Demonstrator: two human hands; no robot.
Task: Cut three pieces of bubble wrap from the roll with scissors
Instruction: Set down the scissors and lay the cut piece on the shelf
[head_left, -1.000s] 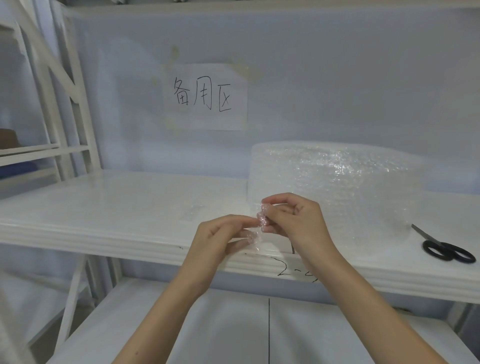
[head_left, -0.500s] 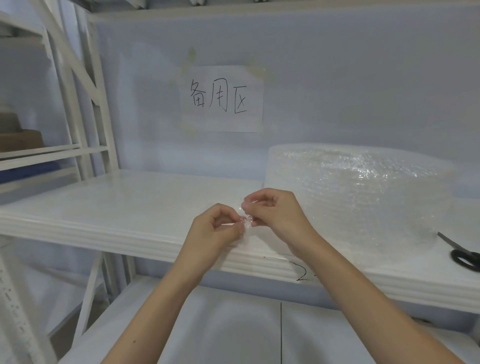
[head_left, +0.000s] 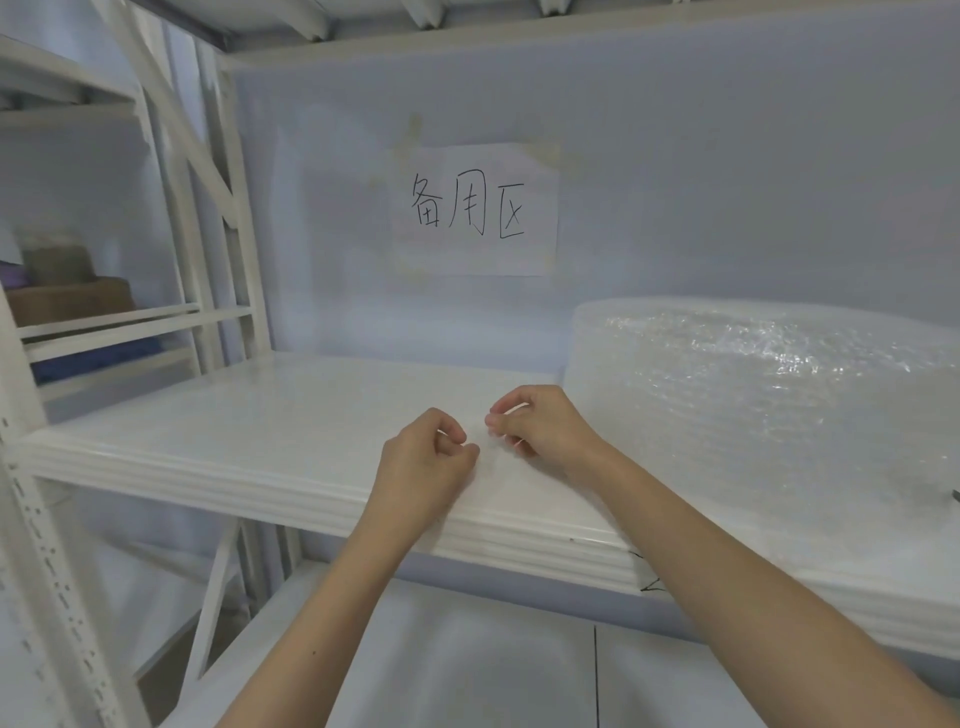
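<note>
Both hands moved left over the last second: left hand (head_left: 423, 457) and right hand (head_left: 540, 428) pinch what looks like the wrap's loose end (barely visible). Bubble wrap roll (head_left: 769, 410) at 3 o'clock on shelf (head_left: 234, 447). Nothing cut yet.

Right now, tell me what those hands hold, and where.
Both the left hand and the right hand pinch the bubble wrap by its loose end.

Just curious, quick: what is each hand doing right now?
Left hand: pinching the bubble wrap's loose end.
Right hand: pinching that same end.
</note>
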